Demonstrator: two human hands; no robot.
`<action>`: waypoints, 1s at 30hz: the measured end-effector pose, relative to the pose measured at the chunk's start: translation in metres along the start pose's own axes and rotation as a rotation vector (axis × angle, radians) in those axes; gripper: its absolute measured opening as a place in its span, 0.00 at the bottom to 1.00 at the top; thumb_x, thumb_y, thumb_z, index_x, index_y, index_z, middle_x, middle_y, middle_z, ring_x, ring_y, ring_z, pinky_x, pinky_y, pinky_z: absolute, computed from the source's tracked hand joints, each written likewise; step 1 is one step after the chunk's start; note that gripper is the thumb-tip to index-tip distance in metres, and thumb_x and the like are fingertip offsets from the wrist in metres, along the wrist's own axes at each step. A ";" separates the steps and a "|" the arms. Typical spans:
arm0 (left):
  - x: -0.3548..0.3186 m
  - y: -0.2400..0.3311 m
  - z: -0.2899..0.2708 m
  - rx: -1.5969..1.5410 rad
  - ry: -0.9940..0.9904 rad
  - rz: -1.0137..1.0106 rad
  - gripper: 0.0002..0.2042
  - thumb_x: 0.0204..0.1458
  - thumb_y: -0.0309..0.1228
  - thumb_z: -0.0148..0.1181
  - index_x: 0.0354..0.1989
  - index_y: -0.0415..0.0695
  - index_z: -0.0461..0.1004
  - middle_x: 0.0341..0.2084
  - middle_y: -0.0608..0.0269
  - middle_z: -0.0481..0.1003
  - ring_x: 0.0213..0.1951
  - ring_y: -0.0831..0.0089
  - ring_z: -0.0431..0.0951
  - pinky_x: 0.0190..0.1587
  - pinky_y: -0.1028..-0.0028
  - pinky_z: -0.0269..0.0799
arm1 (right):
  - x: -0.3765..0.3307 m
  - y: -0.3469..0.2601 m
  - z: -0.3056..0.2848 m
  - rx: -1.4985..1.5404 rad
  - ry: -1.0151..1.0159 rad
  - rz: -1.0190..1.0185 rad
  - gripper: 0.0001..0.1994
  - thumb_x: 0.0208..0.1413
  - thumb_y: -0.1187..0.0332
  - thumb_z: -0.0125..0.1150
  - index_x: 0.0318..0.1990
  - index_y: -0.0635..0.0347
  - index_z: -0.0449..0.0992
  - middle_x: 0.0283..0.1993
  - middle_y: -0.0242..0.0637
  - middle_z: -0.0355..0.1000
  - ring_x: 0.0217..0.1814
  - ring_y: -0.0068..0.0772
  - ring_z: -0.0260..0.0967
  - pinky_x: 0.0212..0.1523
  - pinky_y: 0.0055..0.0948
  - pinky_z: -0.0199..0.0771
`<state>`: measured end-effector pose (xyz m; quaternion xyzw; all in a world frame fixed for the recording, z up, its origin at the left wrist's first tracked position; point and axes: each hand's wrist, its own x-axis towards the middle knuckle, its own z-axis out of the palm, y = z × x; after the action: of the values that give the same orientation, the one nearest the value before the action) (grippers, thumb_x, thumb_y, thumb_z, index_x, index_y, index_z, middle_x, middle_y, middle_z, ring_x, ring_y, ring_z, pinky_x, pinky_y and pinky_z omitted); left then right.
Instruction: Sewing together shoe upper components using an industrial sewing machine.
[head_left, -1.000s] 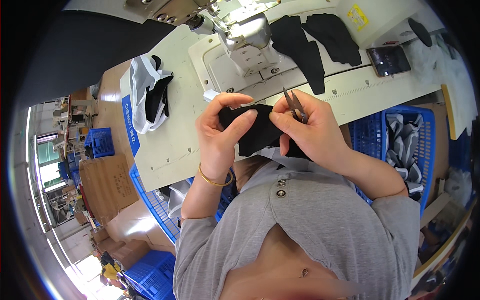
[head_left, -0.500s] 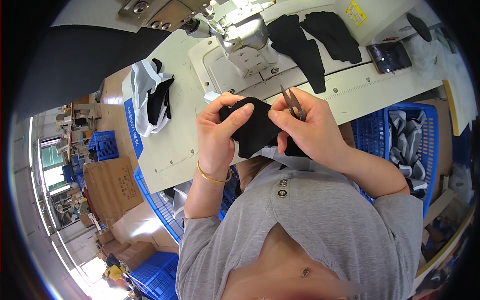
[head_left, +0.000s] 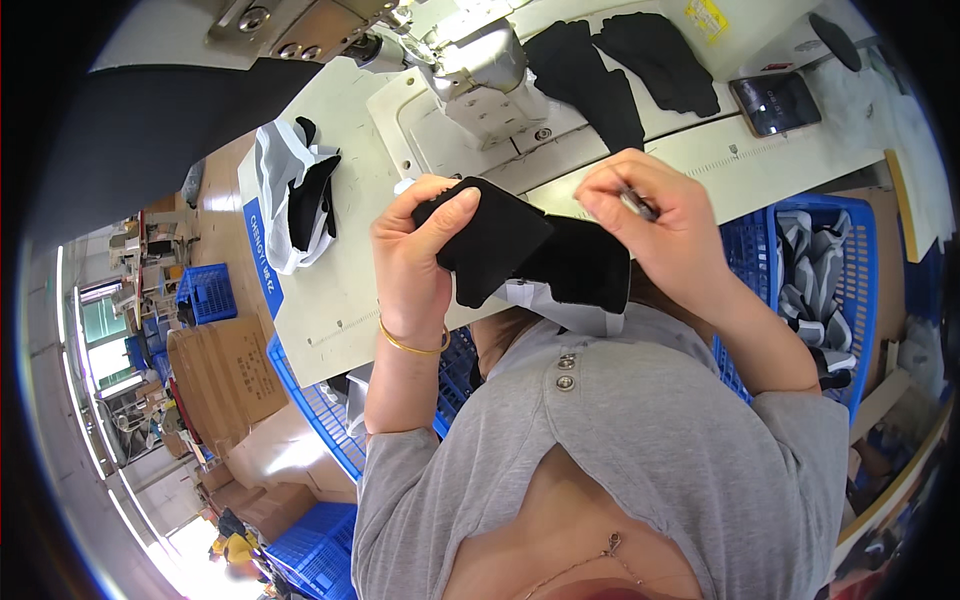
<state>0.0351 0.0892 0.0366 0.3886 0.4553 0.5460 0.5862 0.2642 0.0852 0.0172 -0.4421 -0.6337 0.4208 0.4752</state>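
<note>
My left hand pinches a black fabric piece between thumb and fingers, in front of the sewing machine. A second black panel joins it on the right, and a light grey part hangs beneath, close to my lap. To the right of the cloth and apart from it, my right hand is closed around small scissors. Only a short bit of them shows; the blades are mostly hidden by the fingers.
Black cut pieces lie right of the machine, near a dark phone. A white-and-black fabric bundle rests on the table's left. Blue baskets with grey and black pieces stand right and below left. A cardboard box is on the floor.
My right hand has moved away from the cloth, up and to the right, with the scissors turned in its grip. The fabric has opened out, showing the second black panel and light grey part.
</note>
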 end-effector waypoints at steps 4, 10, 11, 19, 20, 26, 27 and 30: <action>0.000 -0.001 0.002 -0.009 0.002 0.019 0.05 0.48 0.18 0.66 0.33 0.37 0.79 0.28 0.66 0.77 0.31 0.80 0.76 0.37 0.81 0.72 | -0.001 0.003 0.011 0.019 -0.057 -0.038 0.11 0.56 0.65 0.64 0.37 0.66 0.78 0.28 0.38 0.73 0.32 0.29 0.71 0.35 0.27 0.70; -0.006 -0.003 0.006 0.074 0.058 0.108 0.04 0.49 0.18 0.66 0.32 0.36 0.79 0.29 0.66 0.77 0.32 0.81 0.76 0.36 0.81 0.72 | 0.000 0.005 0.022 -0.189 -0.070 -0.268 0.13 0.46 0.66 0.70 0.39 0.60 0.79 0.29 0.35 0.75 0.32 0.37 0.70 0.32 0.32 0.70; -0.007 -0.004 0.007 0.119 0.078 0.163 0.04 0.49 0.18 0.66 0.32 0.36 0.79 0.29 0.66 0.77 0.32 0.81 0.76 0.36 0.81 0.72 | 0.001 0.005 0.023 -0.190 -0.071 -0.272 0.13 0.46 0.66 0.70 0.39 0.60 0.79 0.29 0.35 0.75 0.32 0.37 0.70 0.32 0.32 0.70; -0.005 0.002 0.004 0.012 0.050 0.091 0.04 0.49 0.19 0.67 0.33 0.37 0.79 0.29 0.67 0.78 0.31 0.82 0.76 0.35 0.83 0.71 | 0.011 0.006 0.023 -0.122 -0.087 -0.295 0.09 0.49 0.71 0.67 0.39 0.61 0.78 0.29 0.37 0.75 0.34 0.39 0.71 0.35 0.32 0.71; -0.002 0.001 0.003 0.023 0.034 0.086 0.04 0.49 0.20 0.67 0.33 0.38 0.79 0.29 0.67 0.78 0.31 0.82 0.76 0.35 0.83 0.71 | 0.012 0.008 0.024 -0.126 -0.095 -0.309 0.09 0.49 0.71 0.67 0.39 0.61 0.78 0.29 0.37 0.75 0.34 0.39 0.71 0.35 0.32 0.71; 0.014 0.019 0.004 0.229 0.008 0.177 0.04 0.50 0.22 0.67 0.33 0.37 0.80 0.27 0.67 0.78 0.29 0.83 0.75 0.34 0.83 0.72 | 0.024 0.011 0.037 0.137 -0.120 -0.075 0.09 0.60 0.68 0.60 0.42 0.65 0.77 0.31 0.37 0.77 0.32 0.20 0.73 0.33 0.23 0.70; 0.020 0.024 0.003 0.293 -0.011 0.131 0.04 0.50 0.22 0.67 0.33 0.36 0.80 0.26 0.67 0.78 0.28 0.83 0.75 0.33 0.83 0.72 | 0.028 0.010 0.037 0.125 -0.128 -0.094 0.09 0.60 0.68 0.60 0.42 0.65 0.77 0.31 0.37 0.77 0.32 0.20 0.73 0.33 0.23 0.70; 0.038 0.040 0.000 0.129 -0.047 0.018 0.06 0.49 0.22 0.67 0.34 0.35 0.80 0.27 0.63 0.79 0.28 0.80 0.78 0.32 0.80 0.75 | 0.034 -0.005 0.040 0.204 -0.092 -0.004 0.08 0.60 0.68 0.60 0.39 0.66 0.77 0.25 0.27 0.69 0.28 0.11 0.60 0.28 0.18 0.63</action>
<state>0.0228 0.1311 0.0709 0.4424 0.4719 0.5117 0.5656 0.2191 0.1123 0.0224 -0.3706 -0.6094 0.5022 0.4890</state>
